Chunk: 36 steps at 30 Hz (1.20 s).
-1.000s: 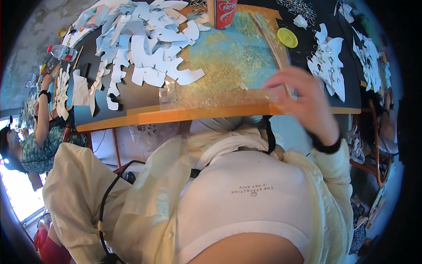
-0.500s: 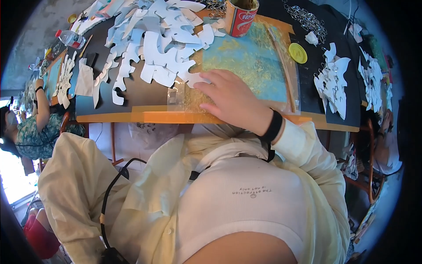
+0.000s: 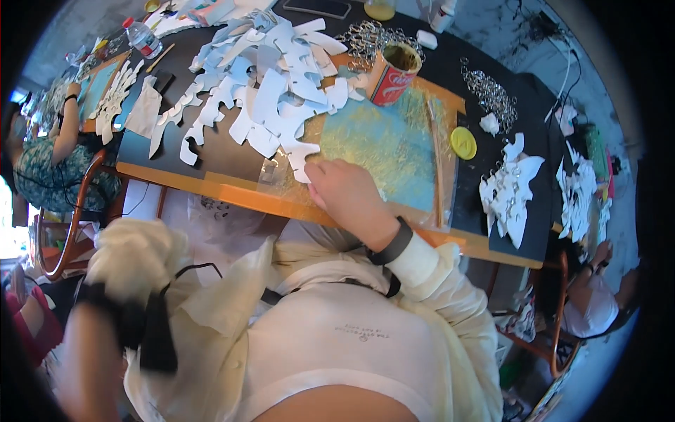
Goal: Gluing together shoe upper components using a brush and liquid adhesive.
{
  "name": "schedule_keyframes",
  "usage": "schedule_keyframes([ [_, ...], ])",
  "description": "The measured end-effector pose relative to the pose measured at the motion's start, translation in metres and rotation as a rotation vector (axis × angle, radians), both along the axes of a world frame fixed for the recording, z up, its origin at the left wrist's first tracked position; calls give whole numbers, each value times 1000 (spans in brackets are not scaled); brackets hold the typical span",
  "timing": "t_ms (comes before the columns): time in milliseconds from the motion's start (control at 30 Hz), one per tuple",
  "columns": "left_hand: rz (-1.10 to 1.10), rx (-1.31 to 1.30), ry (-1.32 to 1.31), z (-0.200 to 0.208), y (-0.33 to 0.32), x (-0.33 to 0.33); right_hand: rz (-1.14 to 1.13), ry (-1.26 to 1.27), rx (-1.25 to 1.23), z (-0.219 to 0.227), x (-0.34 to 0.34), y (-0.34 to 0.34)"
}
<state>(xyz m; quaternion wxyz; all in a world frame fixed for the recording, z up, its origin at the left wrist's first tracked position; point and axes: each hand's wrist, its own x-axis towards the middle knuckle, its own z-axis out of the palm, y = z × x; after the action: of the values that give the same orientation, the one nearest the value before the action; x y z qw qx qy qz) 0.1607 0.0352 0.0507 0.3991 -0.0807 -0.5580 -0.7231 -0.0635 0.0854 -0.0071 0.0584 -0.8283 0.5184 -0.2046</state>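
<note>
My right hand (image 3: 346,195), with a dark band at its wrist, is at the front edge of the table. Its fingers are curled closed on the lower end of a white cut-out piece (image 3: 297,156) with curved edges. That piece reaches back to a heap of similar white pieces (image 3: 260,84). Under and beside the hand lies a blue-green sheet (image 3: 394,155) smeared with yellow. My left hand (image 3: 88,359) is low at the left, away from the table. Motion smears it, so its fingers cannot be made out.
Behind the sheet stands a red open tin (image 3: 391,88), near metal rings (image 3: 373,43). A yellow lid (image 3: 463,143), a metal chain (image 3: 490,97) and linked white pieces (image 3: 510,186) lie at right. A plastic bottle (image 3: 143,40) stands back left. People sit at both sides.
My view has shifted and tilted. My right hand's fingers have curled from stretched out to closed at the white piece. My left hand has come into view, blurred, at lower left.
</note>
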Motion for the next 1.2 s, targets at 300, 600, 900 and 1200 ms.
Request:
schedule_keyframes([
  [300, 913, -734, -723, -1, 36, -72, -352, -488, -27, 55, -35, 53],
  [600, 219, 85, -486, 9, 70, -108, -67, -411, -210, 96, -39, 92],
  [900, 59, -397, -651, 4, 38, -108, -314, -404, -254, 84, -91, 90],
  [1200, 349, -139, -915, -5, 19, -104, -335, -511, 435, 61, -119, 68],
])
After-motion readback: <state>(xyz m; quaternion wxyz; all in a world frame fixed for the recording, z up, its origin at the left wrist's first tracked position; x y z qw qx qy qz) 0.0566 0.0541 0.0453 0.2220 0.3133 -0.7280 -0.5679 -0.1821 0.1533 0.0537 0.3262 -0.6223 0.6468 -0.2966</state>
